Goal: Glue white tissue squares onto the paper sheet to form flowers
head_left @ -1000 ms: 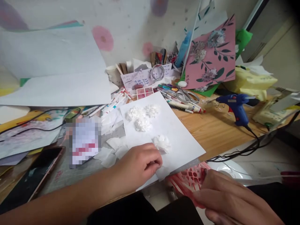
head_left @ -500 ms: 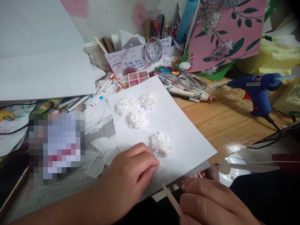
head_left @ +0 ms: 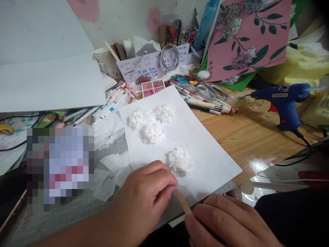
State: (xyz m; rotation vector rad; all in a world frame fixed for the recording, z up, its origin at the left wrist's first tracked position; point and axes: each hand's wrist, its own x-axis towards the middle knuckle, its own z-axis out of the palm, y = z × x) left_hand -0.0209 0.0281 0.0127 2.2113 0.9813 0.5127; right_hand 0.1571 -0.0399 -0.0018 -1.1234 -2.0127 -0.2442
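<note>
My left hand (head_left: 151, 192) is closed in a pinch over the near part of a white sheet of paper (head_left: 203, 151). What its fingertips hold, if anything, is hidden. Between the fingers of my right hand (head_left: 226, 219) is a flat wooden stick (head_left: 183, 202), whose narrow tip reaches the left fingertips. Just beyond the left hand sits a white ruffled paper flower (head_left: 180, 162) on the sheet. Farther back, three similar white ruffled clusters (head_left: 152, 132) lie close together.
Loose thin paper pieces (head_left: 115, 163) lie on the cutting mat (head_left: 74, 219) at left. A blue glue gun (head_left: 285, 103) stands on the wooden table (head_left: 226, 132) at right. Markers (head_left: 205, 104), scissors (head_left: 212, 92) and a pink flower picture (head_left: 249, 37) are at the back.
My right hand has moved up and left, bringing the stick's tip to the left fingertips. My left hand keeps its pinch near the flower. The view has shifted slightly.
</note>
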